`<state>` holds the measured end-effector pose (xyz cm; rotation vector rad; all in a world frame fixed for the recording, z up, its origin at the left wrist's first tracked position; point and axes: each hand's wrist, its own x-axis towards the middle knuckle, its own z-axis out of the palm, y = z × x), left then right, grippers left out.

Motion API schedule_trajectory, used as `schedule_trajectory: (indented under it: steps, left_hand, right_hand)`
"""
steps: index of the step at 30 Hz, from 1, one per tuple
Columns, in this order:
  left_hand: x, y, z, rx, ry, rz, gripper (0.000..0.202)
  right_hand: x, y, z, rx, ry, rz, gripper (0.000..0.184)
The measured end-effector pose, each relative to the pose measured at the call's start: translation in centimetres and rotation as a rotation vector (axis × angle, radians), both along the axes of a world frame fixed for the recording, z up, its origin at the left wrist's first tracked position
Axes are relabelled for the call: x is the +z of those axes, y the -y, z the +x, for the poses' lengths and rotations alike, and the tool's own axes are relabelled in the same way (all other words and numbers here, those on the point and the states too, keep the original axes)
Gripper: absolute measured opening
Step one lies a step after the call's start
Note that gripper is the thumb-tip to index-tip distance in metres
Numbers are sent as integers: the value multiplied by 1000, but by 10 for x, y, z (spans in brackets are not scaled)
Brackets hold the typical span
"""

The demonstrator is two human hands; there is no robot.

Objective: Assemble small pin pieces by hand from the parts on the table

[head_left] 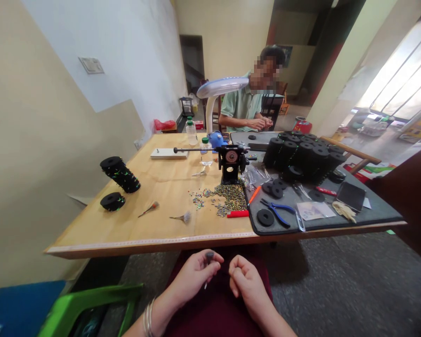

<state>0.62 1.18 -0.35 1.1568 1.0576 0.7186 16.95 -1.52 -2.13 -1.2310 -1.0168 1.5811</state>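
Note:
Above my lap, in front of the table edge, my left hand (198,271) is closed on a slim thing with a dark rounded end (209,255); a thin pale tip pokes out below the fingers. Its kind is too small to tell. Close beside it, my right hand (244,277) is closed with thumb and fingers pinched together. Whatever they grip, if anything, is hidden. On the table lie two feathery tufts on thin stems, one with an orange part (149,208) and one pale (182,217). A pile of tiny striped pieces (231,196) spreads right of them.
A black crank device with a dial (231,161) stands mid-table beneath a lamp (222,86). Black foam spools (121,175) stack at left, more (301,154) on the grey mat. Blue-handled pliers (281,213) and a red cylinder (237,214) lie nearer. Another person (243,110) sits opposite.

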Motion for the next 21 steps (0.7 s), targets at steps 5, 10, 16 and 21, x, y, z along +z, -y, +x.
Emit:
schedule_trajectory:
  steps: [5,10,16,21]
  left_hand:
    - [5,-3,9,18,4,-2,34]
    - [7,-6,8,70,-19,-4,32]
    - [9,-2,10,44,-83,173,21]
    - [7,0,11,36,-161,267,20]
  right_hand:
    - [-1,0,2,45,28,13,16]
    - [-3,0,3,65,39,24,22]
    - [7,-2,0,118,41,10,32]
    - [5,-4,-2,104,78,106,36]
